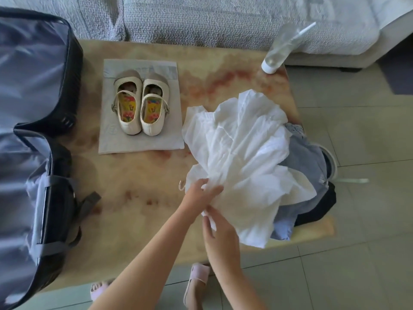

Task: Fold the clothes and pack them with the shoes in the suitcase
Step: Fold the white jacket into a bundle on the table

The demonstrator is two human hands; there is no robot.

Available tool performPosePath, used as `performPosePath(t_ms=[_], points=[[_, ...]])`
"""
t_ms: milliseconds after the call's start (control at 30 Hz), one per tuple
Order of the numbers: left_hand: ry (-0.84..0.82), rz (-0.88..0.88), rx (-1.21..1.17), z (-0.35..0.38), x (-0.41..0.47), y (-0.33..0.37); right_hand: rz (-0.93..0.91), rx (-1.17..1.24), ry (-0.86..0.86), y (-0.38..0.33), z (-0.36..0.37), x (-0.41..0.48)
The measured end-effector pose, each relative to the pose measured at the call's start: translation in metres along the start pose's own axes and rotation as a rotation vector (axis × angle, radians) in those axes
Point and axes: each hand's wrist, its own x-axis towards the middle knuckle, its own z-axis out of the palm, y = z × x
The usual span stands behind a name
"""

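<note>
A crumpled white garment (243, 153) lies on top of a pile of blue and dark clothes (310, 175) at the right side of the table (138, 198). My left hand (201, 193) grips the garment's near edge. Just below it, my right hand (216, 229) pinches the same edge. A small hanger hook (181, 185) peeks out beside my left hand. A pair of white strap shoes (140, 108) with flowered insoles stands on a grey folded cloth (138, 139). The open suitcase (33, 130) with grey lining sits at the left.
A clear bottle (280, 48) with a white cap stands at the table's far right corner. A grey sofa (212, 19) runs behind the table. My feet in pink slippers (196, 285) show on the tiled floor below the table's near edge.
</note>
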Motion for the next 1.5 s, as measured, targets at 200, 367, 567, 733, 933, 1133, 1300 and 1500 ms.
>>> performPosePath(t_ms=[200,367,567,733,933,1133,1300,1500], points=[[0.348,0.131,0.087,-0.041,0.007,-0.023,-0.242,-0.317,0.280,0.011,-0.032,0.019],[0.447,0.180,0.123,-0.078,-0.007,-0.028,-0.194,-0.602,0.082,0.034,-0.037,0.038],[0.735,0.162,0.040,-0.127,-0.016,-0.054,-0.237,-0.326,-0.314,0.010,0.026,-0.036],[0.609,0.144,0.068,-0.147,-0.009,-0.061,-0.263,-0.174,-0.070,0.000,0.041,-0.037],[0.546,0.074,0.207,-0.145,-0.011,-0.075,-0.295,-0.552,0.101,-0.004,0.003,0.056],[0.658,0.158,0.076,-0.162,-0.015,-0.072,-0.201,-0.661,-0.099,0.020,-0.001,0.036],[0.747,0.155,0.020,-0.169,-0.006,-0.056,-0.052,-0.479,-0.588,0.002,0.030,-0.029],[0.687,0.066,-0.044,-0.172,-0.003,-0.054,-0.432,-0.252,0.069,-0.038,0.027,0.043]])
